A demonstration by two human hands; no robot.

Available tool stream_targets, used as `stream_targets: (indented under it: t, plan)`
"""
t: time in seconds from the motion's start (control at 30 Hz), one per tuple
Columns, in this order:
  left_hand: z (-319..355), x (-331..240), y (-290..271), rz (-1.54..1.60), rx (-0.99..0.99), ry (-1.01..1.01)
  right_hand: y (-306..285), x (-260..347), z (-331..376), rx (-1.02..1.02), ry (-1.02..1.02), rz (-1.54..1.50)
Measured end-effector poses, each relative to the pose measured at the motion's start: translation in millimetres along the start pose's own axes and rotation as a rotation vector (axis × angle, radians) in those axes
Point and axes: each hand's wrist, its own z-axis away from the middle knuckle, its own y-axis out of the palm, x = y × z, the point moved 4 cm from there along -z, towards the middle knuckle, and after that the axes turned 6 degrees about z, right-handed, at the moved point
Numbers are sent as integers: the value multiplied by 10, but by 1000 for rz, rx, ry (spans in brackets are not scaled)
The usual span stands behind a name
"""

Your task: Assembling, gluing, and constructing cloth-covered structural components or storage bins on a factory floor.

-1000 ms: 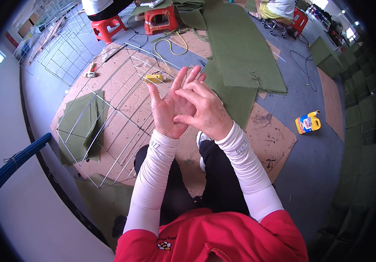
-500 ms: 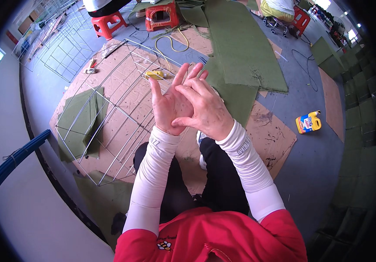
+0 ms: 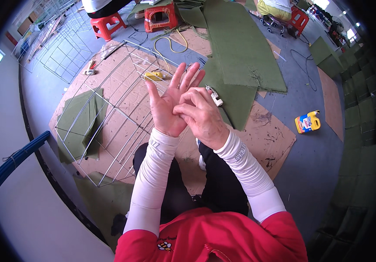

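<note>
My left hand (image 3: 165, 108) is held palm up in front of me, its fingers spread. Against that palm my right hand (image 3: 204, 118) presses its thumb and fingertips together in a pinch; anything between them is too small or hidden to make out. Below the hands, on brown cardboard (image 3: 266, 144), stands a frame of grey metal wire (image 3: 116, 106). Just beyond my right hand a white glue gun (image 3: 214, 96) lies on green sheet material (image 3: 251, 52).
Cut green pieces (image 3: 76, 115) lie under the frame's left side. A yellow box-like thing (image 3: 154, 76) joins a yellow cord (image 3: 170, 49). To the right stands a yellow jug (image 3: 307, 122). Red stools (image 3: 161, 18) and two seated people are farther off. Blue tubes (image 3: 20, 157) jut in at left.
My right hand has shifted slightly down, and its fingers have curled from stretched out across the left palm into a pinch. The glue gun behind it has come into view.
</note>
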Motion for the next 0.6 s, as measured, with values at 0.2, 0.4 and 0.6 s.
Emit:
stream_targets:
  t: [0.2, 0.4, 0.6]
  plan:
    - [24, 11, -34, 37, 0, -5, 39, -45, 48, 22, 53, -62]
    - [34, 11, -55, 39, -12, 9, 60, -75, 80, 87, 39, -73]
    - [26, 12, -57, 84, -27, 11, 27, -120, 79, -2, 102, -166]
